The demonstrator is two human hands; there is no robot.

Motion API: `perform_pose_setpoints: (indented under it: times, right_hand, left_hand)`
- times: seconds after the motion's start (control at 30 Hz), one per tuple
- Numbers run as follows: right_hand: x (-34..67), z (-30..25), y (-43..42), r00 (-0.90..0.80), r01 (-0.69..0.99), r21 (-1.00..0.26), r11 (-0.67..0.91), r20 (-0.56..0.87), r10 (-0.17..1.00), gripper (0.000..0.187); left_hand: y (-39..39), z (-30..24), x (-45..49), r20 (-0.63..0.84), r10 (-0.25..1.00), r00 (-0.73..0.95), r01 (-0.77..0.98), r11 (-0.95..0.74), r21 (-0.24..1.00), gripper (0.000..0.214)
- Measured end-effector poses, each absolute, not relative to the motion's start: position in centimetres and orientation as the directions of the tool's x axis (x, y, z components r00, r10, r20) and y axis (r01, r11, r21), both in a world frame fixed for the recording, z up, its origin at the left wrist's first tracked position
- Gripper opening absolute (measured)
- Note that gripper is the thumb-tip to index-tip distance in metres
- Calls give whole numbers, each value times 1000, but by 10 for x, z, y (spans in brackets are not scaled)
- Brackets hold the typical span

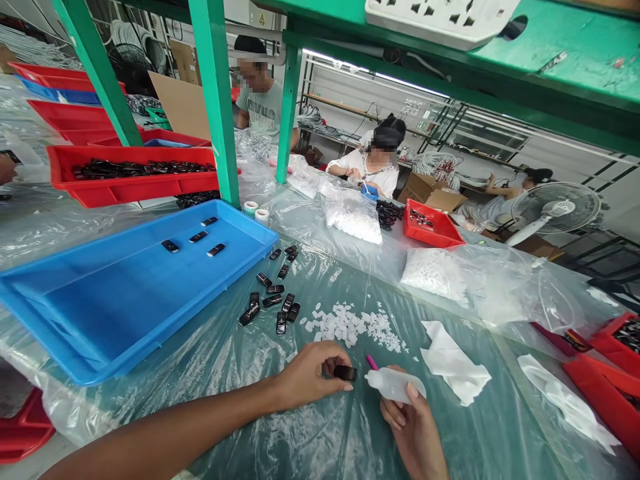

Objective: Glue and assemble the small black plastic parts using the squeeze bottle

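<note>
Between the thumb and fingers of my left hand [310,377] is a small black plastic piece [344,373]. My right hand [413,420] grips a translucent squeeze bottle [397,385], its nozzle pointing left at the black piece, a short gap apart. Just behind the bottle shows a pink stick-like thing [371,362], partly hidden. Beyond my hands lies a pile of small white pieces [343,325]. Several more black pieces [273,300] are scattered left of that pile. A blue tray [135,293] on the left has a few black pieces at its far end.
White cloths [455,363] lie right of my hands. A red bin [135,177] full of black parts stands behind the blue tray. Bags of white pieces [353,217] and another red bin [433,223] sit farther back. Green posts [215,100] rise from the table; co-workers sit beyond.
</note>
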State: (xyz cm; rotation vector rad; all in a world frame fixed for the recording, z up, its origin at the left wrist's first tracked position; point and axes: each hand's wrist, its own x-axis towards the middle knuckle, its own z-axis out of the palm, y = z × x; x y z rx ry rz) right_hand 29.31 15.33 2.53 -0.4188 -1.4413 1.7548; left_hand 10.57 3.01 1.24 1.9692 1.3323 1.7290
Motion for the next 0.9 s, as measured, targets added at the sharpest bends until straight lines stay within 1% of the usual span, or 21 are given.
perform_pose_setpoints:
  times: [0.13,0.2,0.4,0.5,0.67,0.8,0.9]
  right_hand:
    - [294,24,150,-535,-282,-936,212,337,775,58]
    - [296,24,150,-509,-251,-924,289,379,773,57]
    - [303,19,158,-521,-112,-866,488,469,713,53]
    - [301,20,147,-499,-91,-835,543,510,701,53]
    - [291,32,111,-391,-63,-840,539,518,761,57]
    - [288,38,100,-352,-15,-777,630,594,724,54]
    - [289,39,98,-339,-9,-759,652,615,712,51]
  left_hand:
    - [30,12,106,692,716,-89,516,-561,647,32]
    - [29,12,106,694,715,-85,521,-562,642,31]
    - [31,11,106,695,714,-83,541,-553,633,31]
    - [32,9,105,704,706,-79,549,-559,622,30]
    - [31,7,105,708,702,-77,566,-554,611,27]
    - [31,8,105,706,703,-84,573,-546,612,27]
    - [31,8,105,708,702,-83,573,-547,610,26]
